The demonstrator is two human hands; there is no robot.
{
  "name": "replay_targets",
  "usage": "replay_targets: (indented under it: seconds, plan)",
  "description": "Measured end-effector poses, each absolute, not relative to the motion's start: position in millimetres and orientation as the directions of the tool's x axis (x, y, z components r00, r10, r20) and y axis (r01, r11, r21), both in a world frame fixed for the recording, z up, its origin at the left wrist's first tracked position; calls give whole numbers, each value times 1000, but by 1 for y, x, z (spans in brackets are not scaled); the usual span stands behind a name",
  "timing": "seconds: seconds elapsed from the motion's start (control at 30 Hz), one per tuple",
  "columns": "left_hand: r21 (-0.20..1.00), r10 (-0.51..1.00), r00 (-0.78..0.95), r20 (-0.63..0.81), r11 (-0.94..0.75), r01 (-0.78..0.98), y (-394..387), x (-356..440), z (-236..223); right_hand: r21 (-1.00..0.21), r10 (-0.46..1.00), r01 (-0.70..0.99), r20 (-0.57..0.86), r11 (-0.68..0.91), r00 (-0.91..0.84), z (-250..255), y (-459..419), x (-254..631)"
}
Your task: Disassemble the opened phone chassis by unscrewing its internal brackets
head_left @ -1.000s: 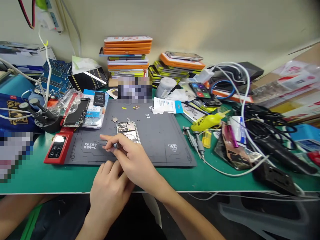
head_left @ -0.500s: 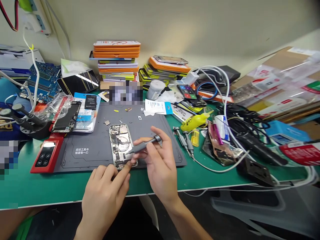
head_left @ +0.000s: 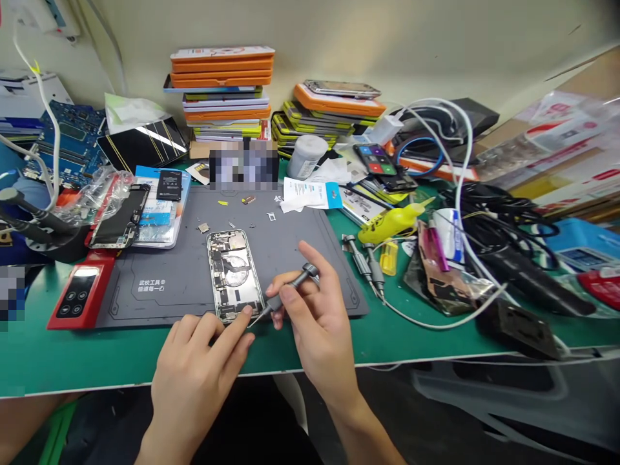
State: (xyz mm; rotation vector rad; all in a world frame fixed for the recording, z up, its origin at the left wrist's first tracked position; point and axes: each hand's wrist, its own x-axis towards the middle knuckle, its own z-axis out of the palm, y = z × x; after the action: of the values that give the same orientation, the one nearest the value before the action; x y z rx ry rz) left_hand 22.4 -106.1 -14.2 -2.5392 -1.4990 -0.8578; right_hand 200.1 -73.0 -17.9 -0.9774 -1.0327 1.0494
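Note:
An opened smartphone body (head_left: 245,287) lies on the grey work mat (head_left: 300,258), with its inner parts showing. The index finger of my left hand (head_left: 196,358) reaches out onto the phone's lower end; the other fingers are loosely bent and the hand grasps nothing. My right hand (head_left: 322,323) grips a small grey screwdriver (head_left: 289,289) between thumb and fingers, its index finger raised past the cap. The thin shaft slants down to the left, its tip at the phone's lower right edge, close to my left fingertips. Whether the tip touches a screw is too small to tell.
Small loose parts, including a card tray (head_left: 271,217), lie behind the phone. At left are a removed screen (head_left: 119,219), a battery (head_left: 169,185) and a red control unit (head_left: 77,297). Right of the mat are several screwdrivers (head_left: 361,263), a yellow bottle (head_left: 392,221) and cables (head_left: 513,258).
The screwdriver's tip has shifted down from over the phone to its lower right edge. Both hands stay close to the phone. The whole view has shifted slightly.

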Motion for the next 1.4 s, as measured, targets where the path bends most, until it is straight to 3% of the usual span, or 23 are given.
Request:
replay_targets:
  seconds: [0.27,0.73,1.07,1.4]
  plan:
    - [217,797,376,472,-519,827,-106,21,-16,-963,958,-83,241,256,158,-17,-73,200]
    - [212,792,382,477,-525,825,-107,23,-14,-963,958,-56,256,265,131,-17,-74,200]
    - [198,778,397,487,-541,817,-105,23,-16,-981,984,-137,118,137,134,-8,-78,202]
    - [197,777,402,484,-545,815,-107,22,-15,-977,986,-176,96,119,137,-7,-78,201]
